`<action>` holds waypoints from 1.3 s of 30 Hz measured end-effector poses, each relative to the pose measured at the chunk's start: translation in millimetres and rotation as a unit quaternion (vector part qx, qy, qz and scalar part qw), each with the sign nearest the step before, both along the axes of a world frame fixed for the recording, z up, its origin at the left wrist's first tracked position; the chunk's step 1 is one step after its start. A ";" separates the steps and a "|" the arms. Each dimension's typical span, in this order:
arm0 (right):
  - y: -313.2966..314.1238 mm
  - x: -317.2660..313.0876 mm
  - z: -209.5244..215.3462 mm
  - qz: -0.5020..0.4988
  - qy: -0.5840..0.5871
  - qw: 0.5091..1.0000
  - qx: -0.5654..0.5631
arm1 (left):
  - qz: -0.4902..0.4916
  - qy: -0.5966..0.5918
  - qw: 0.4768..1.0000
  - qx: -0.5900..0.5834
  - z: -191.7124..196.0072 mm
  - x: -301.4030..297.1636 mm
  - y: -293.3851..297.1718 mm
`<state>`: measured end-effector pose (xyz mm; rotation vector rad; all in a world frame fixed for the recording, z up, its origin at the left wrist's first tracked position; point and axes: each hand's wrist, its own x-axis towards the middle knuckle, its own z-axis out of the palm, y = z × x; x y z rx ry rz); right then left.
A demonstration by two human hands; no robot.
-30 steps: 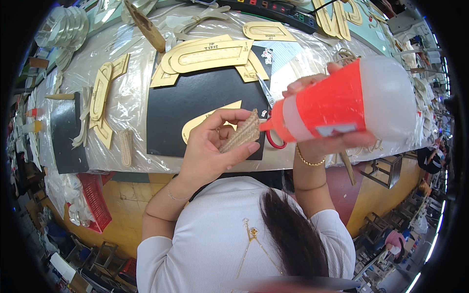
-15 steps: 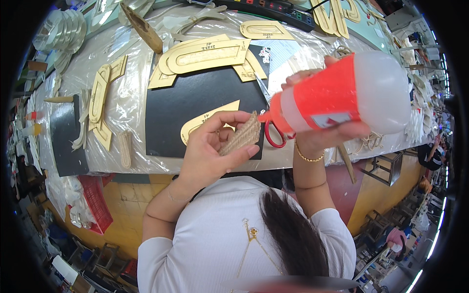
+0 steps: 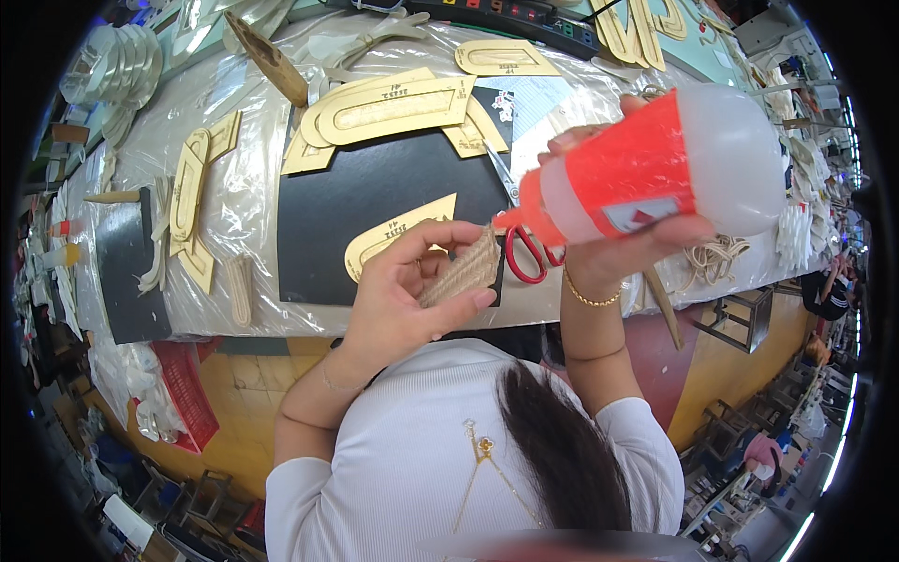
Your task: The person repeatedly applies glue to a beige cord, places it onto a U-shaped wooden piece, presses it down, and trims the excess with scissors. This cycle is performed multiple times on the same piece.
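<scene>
My left hand (image 3: 398,295) is closed around a beige, braided-looking woven piece (image 3: 468,270), pinching it between thumb and fingers with one end turned to the right. My right hand (image 3: 604,260) grips a translucent squeeze bottle (image 3: 735,159) with a red band and red nozzle. The bottle is tipped nearly on its side, and its nozzle tip meets the upper end of the woven piece; whether anything flows out is too small to see. Just under the nozzle lie scissors (image 3: 524,259) with red handles. A yellow template (image 3: 403,232) rests on the black mat (image 3: 318,234) behind my left hand.
Several yellow slotted templates (image 3: 389,112) are stacked on the mat's far part. A pointed wooden stick (image 3: 272,61) stands beside them. Another woven piece (image 3: 241,292) lies left of the mat. A power strip (image 3: 515,23) runs along the back. A red basket (image 3: 187,398) is below the table's left edge.
The bottle's body has risen slightly, with its nozzle still at the woven piece's end. Both hands keep their grips.
</scene>
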<state>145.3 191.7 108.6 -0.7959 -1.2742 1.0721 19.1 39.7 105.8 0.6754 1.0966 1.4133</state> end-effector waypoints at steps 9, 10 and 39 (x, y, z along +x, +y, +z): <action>8.5 4.9 -17.5 0.038 0.076 0.996 -0.020 | -0.017 0.071 0.995 0.066 -4.9 -4.5 -9.9; 12.6 9.7 -17.4 0.078 0.048 0.996 -0.016 | -0.010 0.082 0.995 0.050 -6.6 -10.4 -15.9; -43.8 13.9 -105.9 0.215 0.011 0.966 -0.143 | 0.337 0.681 0.613 -0.218 -93.0 -117.2 -109.8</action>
